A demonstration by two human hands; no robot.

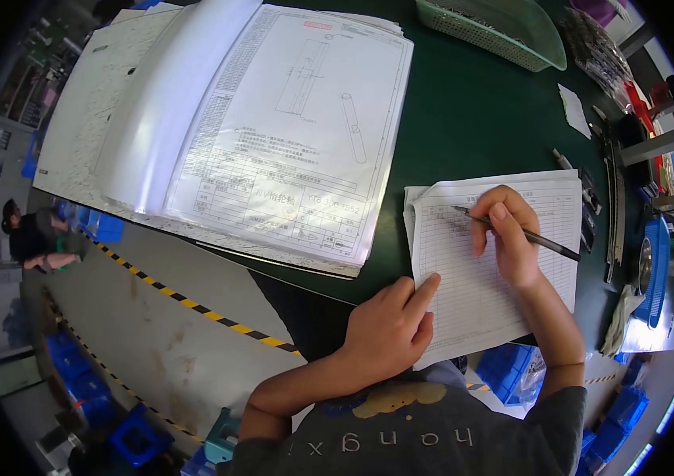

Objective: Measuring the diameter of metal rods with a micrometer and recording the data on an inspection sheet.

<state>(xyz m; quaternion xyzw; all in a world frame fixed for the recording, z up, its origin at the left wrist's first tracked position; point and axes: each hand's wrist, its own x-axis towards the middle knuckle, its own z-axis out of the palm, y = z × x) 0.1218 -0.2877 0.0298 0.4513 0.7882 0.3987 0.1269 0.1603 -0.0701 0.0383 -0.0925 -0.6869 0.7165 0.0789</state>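
Observation:
A dark pen (pixel 551 243) is gripped in my right hand (pixel 514 246), its tip at the upper left of a stack of printed, lined forms (pixel 476 305). Some handwriting shows near the tip. My left hand (pixel 392 325) rests on the left edge of the stack, holding nothing; its index finger points up the page and the thumb stands apart, while the other fingers are partly hidden. To the left lies an open binder (pixel 142 119) with a technical drawing in a clear sleeve (pixel 297 135).
A green basket (pixel 496 36) of small parts stands at the back of the green table (pixel 448 119). Steel rulers (pixel 613 198), a scrap of paper (pixel 573 111) and a blue tray (pixel 654 270) lie on the right. Far left, another person (pixel 34 234) is beyond striped floor tape (pixel 186 300).

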